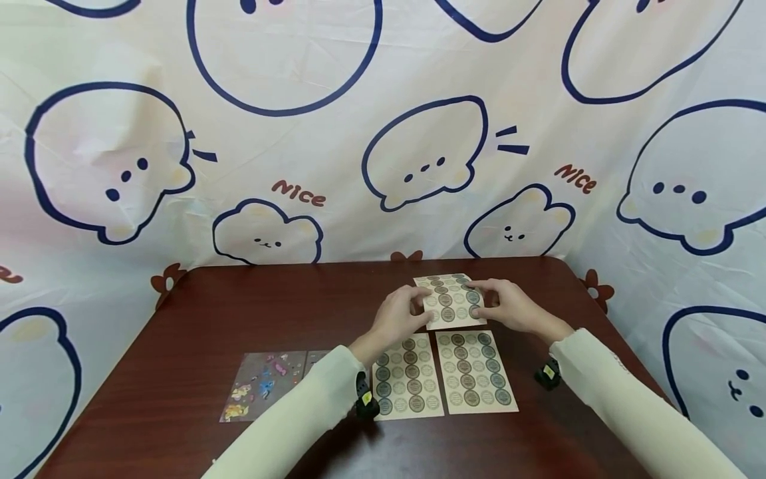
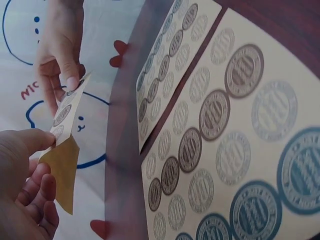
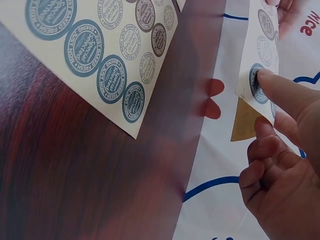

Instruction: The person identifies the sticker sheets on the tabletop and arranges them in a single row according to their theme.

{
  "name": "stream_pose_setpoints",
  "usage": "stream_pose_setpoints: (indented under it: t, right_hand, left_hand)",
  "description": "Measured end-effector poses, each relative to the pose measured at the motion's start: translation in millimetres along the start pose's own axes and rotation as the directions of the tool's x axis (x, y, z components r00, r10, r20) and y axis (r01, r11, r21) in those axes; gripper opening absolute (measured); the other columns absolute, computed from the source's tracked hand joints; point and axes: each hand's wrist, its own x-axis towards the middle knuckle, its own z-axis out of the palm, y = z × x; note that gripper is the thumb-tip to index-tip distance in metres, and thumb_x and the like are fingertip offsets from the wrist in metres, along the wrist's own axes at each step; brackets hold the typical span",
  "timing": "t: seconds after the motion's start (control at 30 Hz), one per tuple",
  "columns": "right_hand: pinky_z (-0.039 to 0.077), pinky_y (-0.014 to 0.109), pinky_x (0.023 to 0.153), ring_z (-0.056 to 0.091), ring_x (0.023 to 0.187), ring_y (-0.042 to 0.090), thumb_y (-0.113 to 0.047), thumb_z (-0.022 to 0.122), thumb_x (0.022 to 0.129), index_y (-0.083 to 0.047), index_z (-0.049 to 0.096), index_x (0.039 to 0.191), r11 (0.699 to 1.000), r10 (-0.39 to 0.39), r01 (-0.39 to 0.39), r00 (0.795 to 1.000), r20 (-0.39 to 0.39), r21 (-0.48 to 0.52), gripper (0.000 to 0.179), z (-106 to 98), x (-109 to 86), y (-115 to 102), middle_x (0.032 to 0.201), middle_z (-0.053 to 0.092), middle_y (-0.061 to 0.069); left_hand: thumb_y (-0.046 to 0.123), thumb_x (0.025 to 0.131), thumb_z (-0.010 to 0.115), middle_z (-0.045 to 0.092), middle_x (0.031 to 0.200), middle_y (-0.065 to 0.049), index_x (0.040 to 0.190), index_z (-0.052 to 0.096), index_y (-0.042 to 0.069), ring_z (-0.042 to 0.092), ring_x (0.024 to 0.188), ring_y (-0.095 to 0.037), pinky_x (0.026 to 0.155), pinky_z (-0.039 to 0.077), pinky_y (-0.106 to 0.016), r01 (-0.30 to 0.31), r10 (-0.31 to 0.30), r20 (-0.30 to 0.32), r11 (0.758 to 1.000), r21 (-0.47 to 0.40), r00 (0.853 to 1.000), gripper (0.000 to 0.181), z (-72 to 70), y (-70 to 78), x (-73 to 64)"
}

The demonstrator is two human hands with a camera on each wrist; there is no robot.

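Both hands hold up one cream sheet of round stickers (image 1: 453, 303) over the far part of the table. My left hand (image 1: 396, 313) pinches its left edge and my right hand (image 1: 516, 307) pinches the right one, thumbs on the printed face. In the left wrist view a yellow-brown backing (image 2: 65, 175) shows at the sheet's lower edge. Two similar sticker sheets lie side by side nearer to me, a left one (image 1: 413, 379) and a right one (image 1: 477, 372). Their round labels are brown, pale and blue-green. My left sleeve hides part of the left sheet's edge.
Clear sheets with small colourful stickers (image 1: 263, 386) lie to the left, partly behind the left sleeve. The dark red-brown table (image 1: 287, 306) ends at a white cloth backdrop (image 1: 341, 233) with blue cartoon outlines. Dark devices sit at both wrists.
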Motion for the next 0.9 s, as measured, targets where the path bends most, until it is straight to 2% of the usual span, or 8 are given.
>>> stream_pose_setpoints:
  t: [0.2, 0.43, 0.57, 0.9]
  right_hand:
    - [0.043, 0.027, 0.051, 0.047, 0.056, 0.014, -0.022, 0.077, 0.09, -0.009, 0.053, 0.147, 1.0, -0.011, 0.011, 1.0, -0.009, 0.002, 0.063, -5, -11.4, 3, 0.104, 0.063, 0.009]
    - [0.042, 0.026, 0.051, 0.047, 0.058, 0.014, -0.021, 0.078, 0.089, -0.011, 0.056, 0.145, 1.0, 0.007, -0.007, 1.0, -0.027, -0.005, 0.061, -7, -26.3, 10, 0.101, 0.061, 0.006]
    - [0.042, 0.026, 0.05, 0.047, 0.058, 0.015, -0.022, 0.079, 0.088, -0.011, 0.056, 0.145, 1.0, 0.0, -0.001, 0.999, -0.033, -0.011, 0.061, -9, -33.2, 13, 0.095, 0.059, 0.005]
    - [0.042, 0.026, 0.049, 0.046, 0.055, 0.011, -0.023, 0.079, 0.088, -0.01, 0.057, 0.143, 0.999, -0.017, 0.016, 0.999, -0.045, -0.036, 0.061, -17, -46.1, 14, 0.095, 0.061, 0.005]
  left_hand:
    - [0.023, 0.091, 0.076, 0.06, 0.097, 0.003, 0.132, 0.067, 0.019, 0.052, 0.075, -0.007, 0.064, 0.042, -0.022, -0.017, 0.017, -0.004, 1.0, -0.009, 1.0, 0.043, 6.3, 5.6, -2.9]
    - [0.021, 0.089, 0.078, 0.06, 0.095, 0.004, 0.13, 0.069, 0.016, 0.049, 0.07, -0.003, 0.061, 0.041, -0.019, -0.052, 0.051, -0.009, 0.998, -0.046, 0.999, 0.042, 16.9, 13.0, -8.8]
    - [0.02, 0.089, 0.078, 0.061, 0.095, 0.004, 0.13, 0.069, 0.016, 0.049, 0.071, -0.003, 0.063, 0.042, -0.019, -0.051, 0.051, -0.005, 0.997, -0.065, 0.999, 0.041, 20.7, 18.2, -12.3]
    - [0.019, 0.089, 0.079, 0.063, 0.096, 0.003, 0.128, 0.07, 0.017, 0.05, 0.071, 0.0, 0.063, 0.042, -0.017, -0.073, 0.073, -0.005, 0.992, -0.102, 0.997, 0.04, 24.9, 28.1, -14.9]
